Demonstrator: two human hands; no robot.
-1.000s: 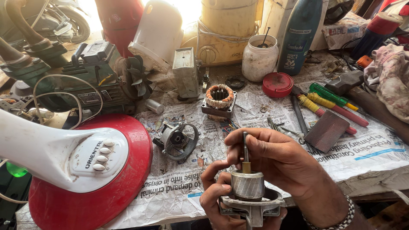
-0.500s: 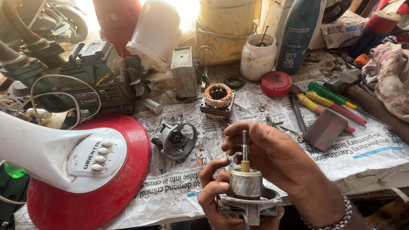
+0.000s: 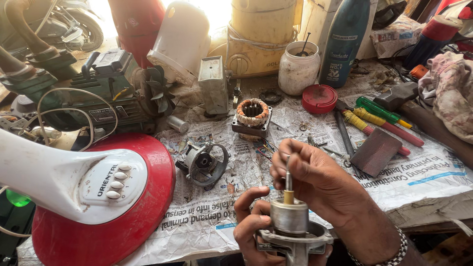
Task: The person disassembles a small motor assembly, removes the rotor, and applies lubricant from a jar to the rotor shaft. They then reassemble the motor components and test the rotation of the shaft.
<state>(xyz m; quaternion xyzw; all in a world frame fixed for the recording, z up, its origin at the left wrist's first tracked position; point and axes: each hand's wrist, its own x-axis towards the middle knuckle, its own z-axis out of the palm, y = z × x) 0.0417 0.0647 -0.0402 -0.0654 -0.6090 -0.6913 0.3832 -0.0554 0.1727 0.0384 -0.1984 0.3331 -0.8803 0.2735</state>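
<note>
Right at the near edge of the bench, the left hand (image 3: 251, 224) was cupped under a metal motor bracket (image 3: 295, 241), fingers wrapped round its side and clenched on it. Sitting in that bracket stood the grey rotor (image 3: 289, 216), upright, its thin shaft (image 3: 288, 172) pointing straight up with a yellowish collar at the base. The right hand (image 3: 325, 184) came in from the right of the rotor, thumb and fingertips pinched on the top of the shaft, a beaded bracelet (image 3: 389, 249) on the wrist. Under it all lay spread newspaper (image 3: 217, 207). Left of the rotor sprawled a red fan base (image 3: 123, 221) with a white control neck (image 3: 64, 177) across it. Just beyond the rotor, on the paper, sat a small motor housing (image 3: 203, 162), and farther on a copper-wound stator (image 3: 252, 116). To the right of the rotor lay a dark wedge-shaped block (image 3: 377, 150), then screwdrivers (image 3: 382, 116) with green, yellow and red handles. Farther back stood a red lid (image 3: 319, 98), a white plastic jar (image 3: 298, 67) and a tall blue bottle (image 3: 343, 42).
</note>
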